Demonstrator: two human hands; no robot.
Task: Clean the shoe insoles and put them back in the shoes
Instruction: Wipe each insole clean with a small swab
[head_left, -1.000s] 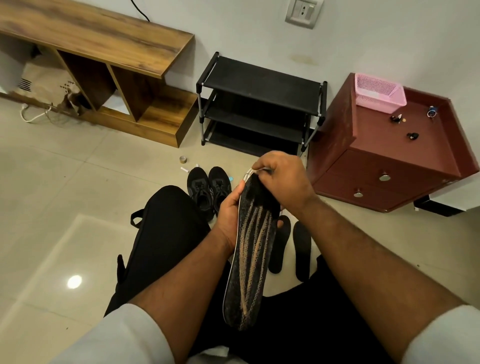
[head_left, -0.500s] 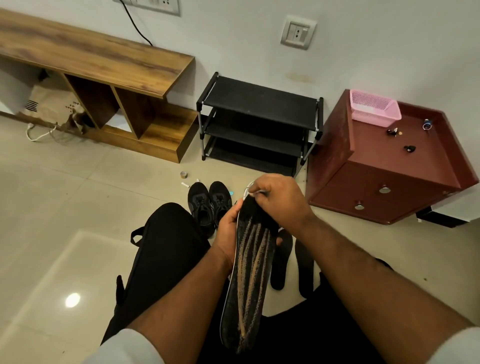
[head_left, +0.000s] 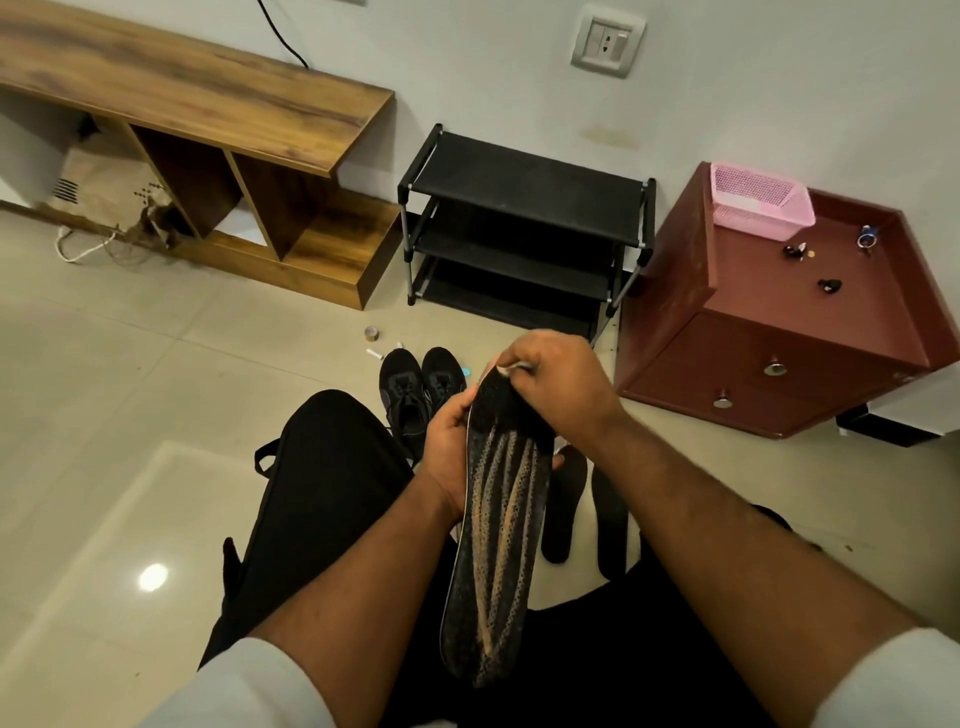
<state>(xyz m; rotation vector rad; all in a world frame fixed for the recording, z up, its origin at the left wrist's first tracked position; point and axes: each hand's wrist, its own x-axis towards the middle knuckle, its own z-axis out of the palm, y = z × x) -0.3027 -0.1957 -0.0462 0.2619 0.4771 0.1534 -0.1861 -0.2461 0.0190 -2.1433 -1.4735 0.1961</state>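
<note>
Your left hand (head_left: 451, 457) grips the patterned insole (head_left: 496, 551) along its left edge, upper half. Its long axis runs from your lap away toward the black shoes (head_left: 421, 387), far tip up. Your right hand (head_left: 550, 384) sits on that far tip, fingers curled round a small white wipe (head_left: 511, 368), so it is the nearer hand for cleaning. Two dark insoles (head_left: 563, 506) lie on the floor just right of the held one

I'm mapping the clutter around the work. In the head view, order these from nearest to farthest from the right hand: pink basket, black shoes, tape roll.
From the right hand:
1. black shoes, on the floor just to its left.
2. tape roll, farther left, beyond the shoes.
3. pink basket, up right on the red cabinet.
</note>
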